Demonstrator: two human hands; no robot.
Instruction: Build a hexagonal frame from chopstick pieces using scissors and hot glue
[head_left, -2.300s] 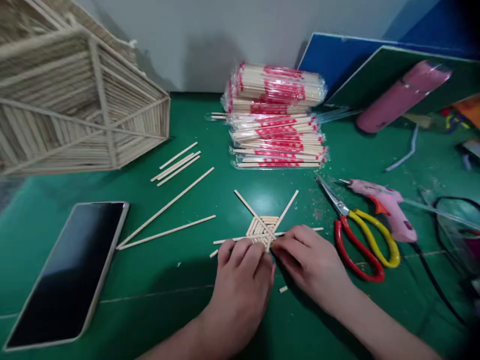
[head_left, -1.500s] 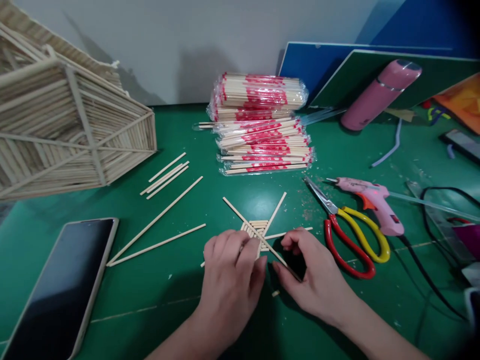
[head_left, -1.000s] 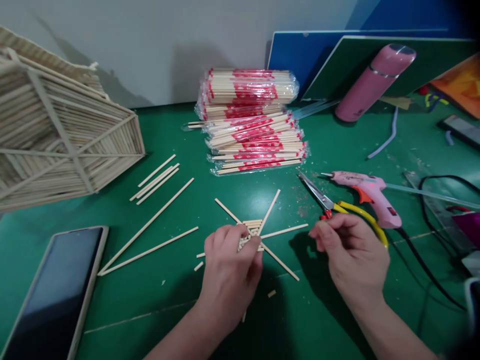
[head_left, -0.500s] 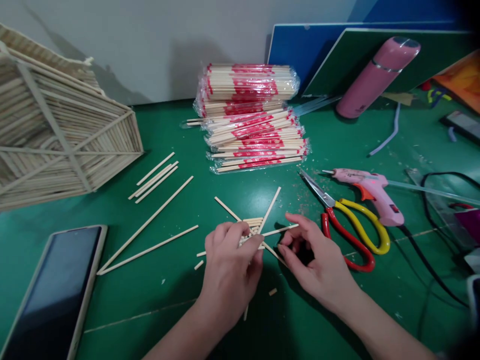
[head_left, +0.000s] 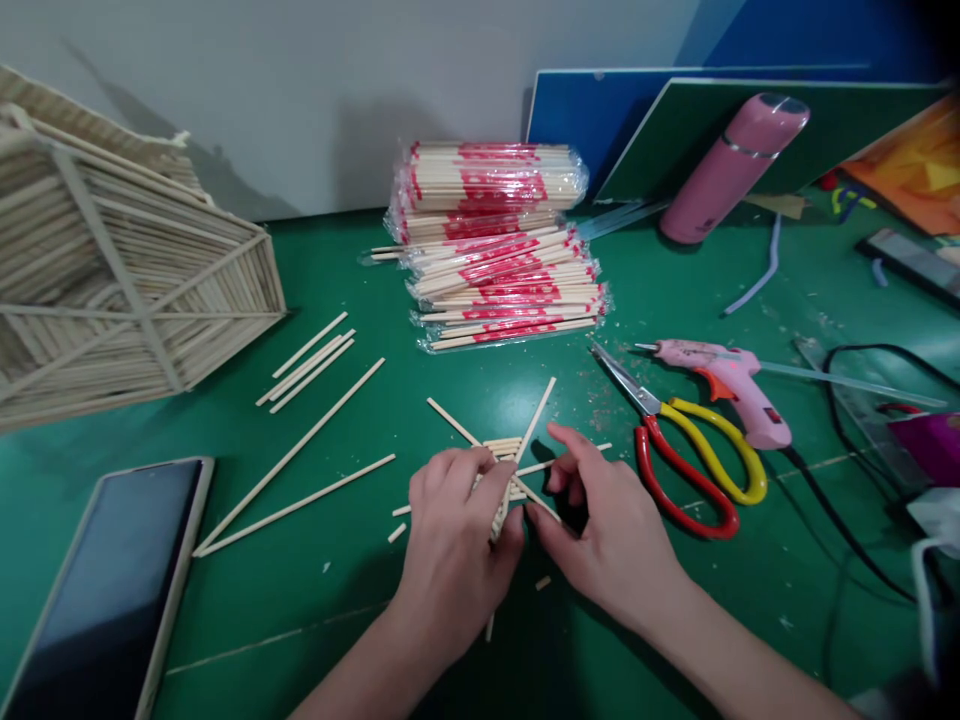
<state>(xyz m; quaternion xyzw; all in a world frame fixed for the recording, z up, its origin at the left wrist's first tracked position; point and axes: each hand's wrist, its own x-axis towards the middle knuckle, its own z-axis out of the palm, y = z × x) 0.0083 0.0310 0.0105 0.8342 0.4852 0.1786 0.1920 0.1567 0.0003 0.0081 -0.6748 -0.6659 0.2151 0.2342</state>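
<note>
Several wooden chopsticks, crossed into a small star-like frame, lie on the green table in the middle. My left hand is closed over the frame's left part, fingers on top and thumb at the near side, hiding much of it. Close by on the right is my right hand, its thumb and index finger spread apart around the right-hand stick ends. Whether its fingertips touch a stick, I cannot tell. Short cut stick pieces lie nearby.
Wrapped chopsticks are stacked behind. Scissors and a pink glue gun lie right, with a pink flask beyond. Loose sticks, a phone and a stick-built structure occupy the left.
My right hand has moved left, nearer the crossed chopsticks and my left hand. The left hand keeps its hold. The view has shifted slightly.
</note>
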